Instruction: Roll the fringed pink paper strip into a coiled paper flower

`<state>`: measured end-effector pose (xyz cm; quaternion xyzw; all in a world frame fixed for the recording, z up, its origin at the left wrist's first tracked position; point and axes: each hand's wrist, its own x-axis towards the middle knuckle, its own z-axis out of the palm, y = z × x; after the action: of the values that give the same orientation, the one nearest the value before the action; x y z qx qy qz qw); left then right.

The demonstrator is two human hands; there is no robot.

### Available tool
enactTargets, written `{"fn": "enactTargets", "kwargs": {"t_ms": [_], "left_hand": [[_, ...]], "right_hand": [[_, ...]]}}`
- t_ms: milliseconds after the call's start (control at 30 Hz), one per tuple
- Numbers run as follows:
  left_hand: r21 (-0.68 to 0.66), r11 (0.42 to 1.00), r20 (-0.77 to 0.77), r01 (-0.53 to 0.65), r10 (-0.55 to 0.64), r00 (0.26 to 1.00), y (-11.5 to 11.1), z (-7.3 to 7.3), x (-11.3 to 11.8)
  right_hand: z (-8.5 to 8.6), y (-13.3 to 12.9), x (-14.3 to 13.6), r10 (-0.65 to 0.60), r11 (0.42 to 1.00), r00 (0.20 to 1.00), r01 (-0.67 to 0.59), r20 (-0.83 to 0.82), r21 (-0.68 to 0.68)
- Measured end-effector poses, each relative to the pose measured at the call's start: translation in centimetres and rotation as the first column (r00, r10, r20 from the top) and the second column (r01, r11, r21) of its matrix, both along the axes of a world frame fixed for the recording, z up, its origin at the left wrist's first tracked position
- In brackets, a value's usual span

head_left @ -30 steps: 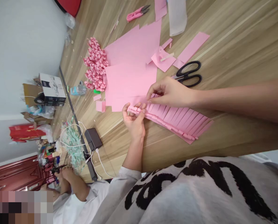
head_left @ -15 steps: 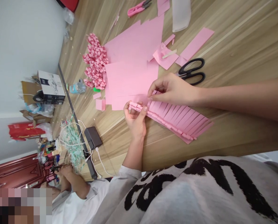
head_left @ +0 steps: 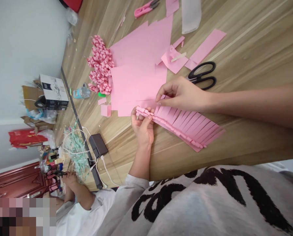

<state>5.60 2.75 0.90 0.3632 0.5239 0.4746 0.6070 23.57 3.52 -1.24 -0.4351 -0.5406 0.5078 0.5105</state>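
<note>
A pink paper strip (head_left: 185,123) is cut into a fringe along one side, with a row of small folded loops (head_left: 172,128) along its other edge. My left hand (head_left: 143,129) grips the far-left end of this fringed paper between thumb and fingers. Over the fringe, my right hand (head_left: 183,95) is closed in a pinch on one of its thin strips; the fingertips partly hide the strip. Just behind the right hand lie black-handled scissors (head_left: 202,77), their blades hidden by the hand. Flat pink sheets (head_left: 141,78) spread out beyond both hands.
Curled pink paper clusters (head_left: 100,65) sit left of the sheets, near a small bottle (head_left: 82,91). Pink thread snips (head_left: 145,9) and paper scraps (head_left: 174,60) lie farther off. A black power adapter (head_left: 98,146) with white cables is at left. A co-worker's hands (head_left: 69,180) work nearby.
My left thumb has shifted slightly left along the fringed paper. My right hand stays almost still. The co-worker's hands have moved a little.
</note>
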Motion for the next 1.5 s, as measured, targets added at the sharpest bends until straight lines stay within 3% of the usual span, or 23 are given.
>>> {"fn": "enactTargets", "kwargs": {"t_ms": [200,333,800,1500], "left_hand": [[0.016,1.000,-0.007,-0.014,0.015,1.000,0.09,-0.20,0.06],[0.012,1.000,-0.002,-0.025,0.026,1.000,-0.07,-0.26,0.08],[0.042,0.999,-0.095,0.019,-0.015,0.995,0.08,-0.47,-0.32],[0.023,1.000,-0.037,-0.016,0.017,0.999,0.13,-0.38,-0.08]], "right_hand": [[0.02,-0.63,-0.12,0.043,0.971,0.984,-0.082,0.174,0.224],[-0.30,-0.90,-0.24,0.018,0.951,0.961,-0.102,0.277,0.292],[-0.29,-0.94,-0.29,0.018,0.955,0.940,-0.118,0.342,0.272],[-0.32,-0.91,-0.29,0.037,0.946,0.931,-0.150,0.364,0.289]]}}
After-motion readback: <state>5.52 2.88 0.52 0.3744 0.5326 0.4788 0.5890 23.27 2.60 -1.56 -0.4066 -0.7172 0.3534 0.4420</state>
